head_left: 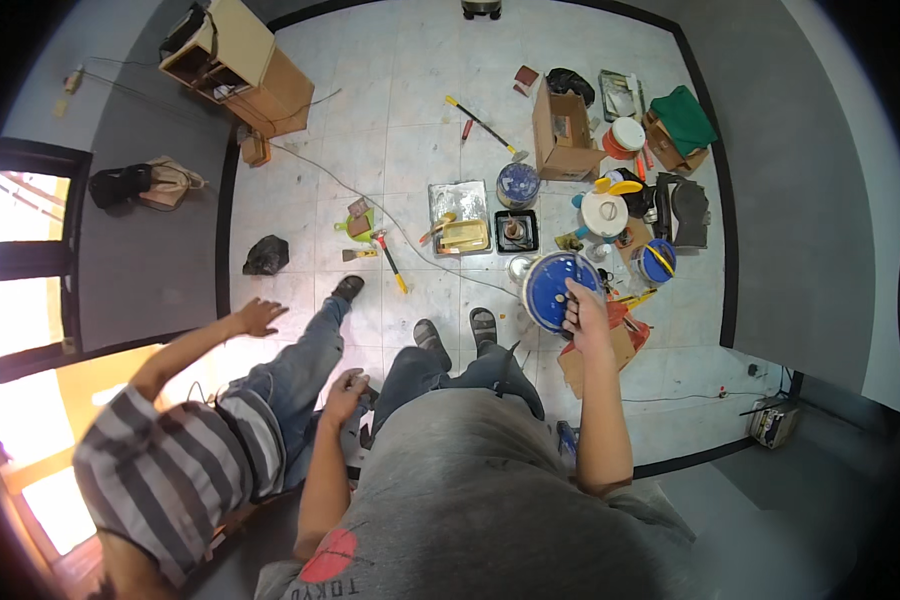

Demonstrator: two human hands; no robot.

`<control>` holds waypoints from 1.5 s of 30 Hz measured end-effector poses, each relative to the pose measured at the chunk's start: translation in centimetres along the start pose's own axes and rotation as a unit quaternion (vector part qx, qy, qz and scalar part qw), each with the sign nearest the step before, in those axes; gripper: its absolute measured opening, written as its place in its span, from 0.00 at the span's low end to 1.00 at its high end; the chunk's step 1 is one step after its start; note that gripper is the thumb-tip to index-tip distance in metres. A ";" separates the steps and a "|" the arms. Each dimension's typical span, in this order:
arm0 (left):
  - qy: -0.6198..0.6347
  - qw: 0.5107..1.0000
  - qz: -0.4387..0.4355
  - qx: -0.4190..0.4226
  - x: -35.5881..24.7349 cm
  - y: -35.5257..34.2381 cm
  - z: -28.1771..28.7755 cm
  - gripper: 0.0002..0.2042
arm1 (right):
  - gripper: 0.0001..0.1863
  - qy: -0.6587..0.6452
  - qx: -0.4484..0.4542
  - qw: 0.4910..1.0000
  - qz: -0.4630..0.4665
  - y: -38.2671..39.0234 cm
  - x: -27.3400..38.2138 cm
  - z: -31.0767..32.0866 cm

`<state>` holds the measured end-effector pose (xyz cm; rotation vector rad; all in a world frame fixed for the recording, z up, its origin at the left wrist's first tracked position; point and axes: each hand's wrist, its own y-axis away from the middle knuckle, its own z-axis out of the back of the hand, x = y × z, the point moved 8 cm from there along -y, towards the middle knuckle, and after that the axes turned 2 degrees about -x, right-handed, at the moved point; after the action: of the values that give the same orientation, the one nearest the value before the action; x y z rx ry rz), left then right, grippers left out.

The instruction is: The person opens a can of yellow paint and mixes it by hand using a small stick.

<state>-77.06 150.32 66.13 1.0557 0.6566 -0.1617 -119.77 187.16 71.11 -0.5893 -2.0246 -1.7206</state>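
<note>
My right hand (585, 316) is closed on the blue-lidded bucket (548, 295), over the top of its lid; what exactly the fingers grip there is partly hidden. My left hand (346, 392) hangs beside my left leg with curled fingers; whether they hold something is too small to tell. Just beyond the bucket are a small pale round container (521, 266), a black tray with a brush (517, 231), a metal tray with a yellow tray (460, 235) and a white-lidded container (602, 214).
A co-worker (180, 470) in a striped shirt is at my left. Long-handled tools (395, 268), a grey cable (355, 195) and a black bag (268, 255) lie on the tiles. A cardboard box (560, 140), more buckets (625, 138) and a wooden cabinet (270, 95) stand farther off.
</note>
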 end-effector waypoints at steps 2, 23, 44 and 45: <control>-0.021 1.000 -0.017 0.002 -0.6 -1.2 3.1 0.20 | 0.13 -0.001 -0.040 0.999 0.001 -1.0 -0.4 1.6; -0.022 0.981 0.189 0.044 2.5 -28.4 27.3 0.20 | 0.17 0.044 -0.298 0.952 0.056 1.8 -5.9 -13.5; -0.229 0.919 -0.147 0.287 -21.4 -38.0 17.9 0.15 | 0.12 -0.167 -0.144 0.975 -0.009 8.7 -20.4 -37.3; -0.242 0.920 -0.147 0.270 -19.8 -37.6 18.8 0.23 | 0.13 -0.148 -0.140 0.979 -0.016 8.8 -20.6 -37.4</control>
<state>-100.90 111.99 55.21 1.3724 0.3124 -0.8795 -96.27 150.43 72.15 -0.9598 -2.0015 -2.0586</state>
